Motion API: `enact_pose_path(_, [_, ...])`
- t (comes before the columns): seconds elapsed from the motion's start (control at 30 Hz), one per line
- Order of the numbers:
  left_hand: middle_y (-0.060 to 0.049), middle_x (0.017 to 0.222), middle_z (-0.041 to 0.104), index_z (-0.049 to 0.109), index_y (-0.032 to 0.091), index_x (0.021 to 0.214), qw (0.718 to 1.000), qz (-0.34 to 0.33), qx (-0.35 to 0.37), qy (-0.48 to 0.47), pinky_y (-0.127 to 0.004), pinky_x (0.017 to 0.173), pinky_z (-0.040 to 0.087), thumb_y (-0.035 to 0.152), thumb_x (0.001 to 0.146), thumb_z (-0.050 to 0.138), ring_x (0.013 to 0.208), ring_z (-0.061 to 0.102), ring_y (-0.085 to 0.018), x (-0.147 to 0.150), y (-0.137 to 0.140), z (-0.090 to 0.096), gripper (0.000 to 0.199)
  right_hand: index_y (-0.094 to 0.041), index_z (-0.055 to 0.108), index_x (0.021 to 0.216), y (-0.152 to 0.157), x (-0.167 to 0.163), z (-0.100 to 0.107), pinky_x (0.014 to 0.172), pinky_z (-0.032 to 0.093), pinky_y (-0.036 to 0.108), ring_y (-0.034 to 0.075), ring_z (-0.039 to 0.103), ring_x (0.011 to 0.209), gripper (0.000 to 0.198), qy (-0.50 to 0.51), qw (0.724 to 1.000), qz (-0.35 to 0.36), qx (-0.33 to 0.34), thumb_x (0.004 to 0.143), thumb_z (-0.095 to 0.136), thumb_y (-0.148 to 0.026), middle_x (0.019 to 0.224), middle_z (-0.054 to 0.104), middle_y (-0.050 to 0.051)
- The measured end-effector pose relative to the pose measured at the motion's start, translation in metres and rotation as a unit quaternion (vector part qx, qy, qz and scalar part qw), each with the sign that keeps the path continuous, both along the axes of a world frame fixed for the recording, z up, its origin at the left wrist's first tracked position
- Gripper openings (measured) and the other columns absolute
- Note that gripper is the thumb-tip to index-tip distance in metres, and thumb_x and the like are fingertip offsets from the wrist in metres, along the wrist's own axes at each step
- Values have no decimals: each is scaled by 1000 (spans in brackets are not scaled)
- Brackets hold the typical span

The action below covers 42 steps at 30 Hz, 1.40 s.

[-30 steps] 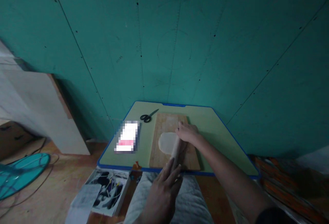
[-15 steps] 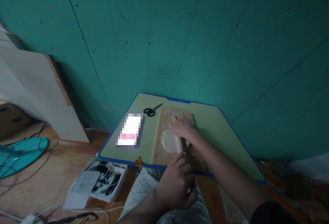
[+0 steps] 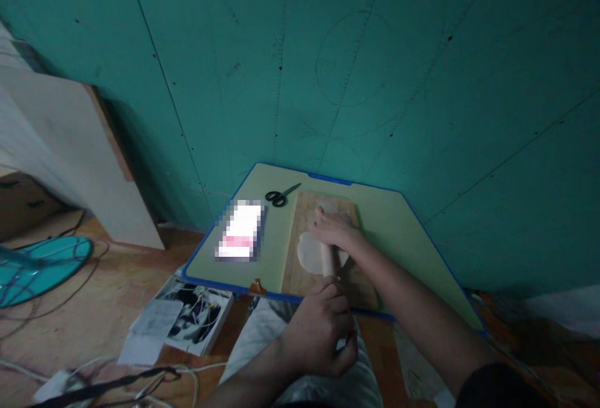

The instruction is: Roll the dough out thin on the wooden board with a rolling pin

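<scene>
Dough (image 3: 309, 255) under rolling pin (image 3: 330, 263), near end held in left hand (image 3: 323, 320), far end beneath right hand (image 3: 335, 228), finger grip unclear.

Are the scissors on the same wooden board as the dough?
No, the scissors lie on the table, to the left of the wooden cutting board that the dough is on.
</scene>
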<state>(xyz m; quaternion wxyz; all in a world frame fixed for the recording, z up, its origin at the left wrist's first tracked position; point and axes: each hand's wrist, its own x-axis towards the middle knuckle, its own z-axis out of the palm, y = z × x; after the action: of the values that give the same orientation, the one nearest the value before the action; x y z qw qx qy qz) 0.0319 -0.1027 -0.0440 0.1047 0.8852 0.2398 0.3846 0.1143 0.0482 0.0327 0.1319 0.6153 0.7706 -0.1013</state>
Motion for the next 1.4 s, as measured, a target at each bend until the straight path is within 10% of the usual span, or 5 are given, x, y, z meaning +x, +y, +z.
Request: enact_pose_path(1.4, [-4, 72, 56, 53, 19, 72, 992, 40, -36, -111, -50, 103, 43, 9, 75, 50, 89, 55, -20, -37, -33, -8, 11, -22, 61, 100, 12, -15, -11, 66, 34, 27, 20, 63, 93, 27, 105, 982, 148, 57, 96, 35, -28, 106, 70, 5])
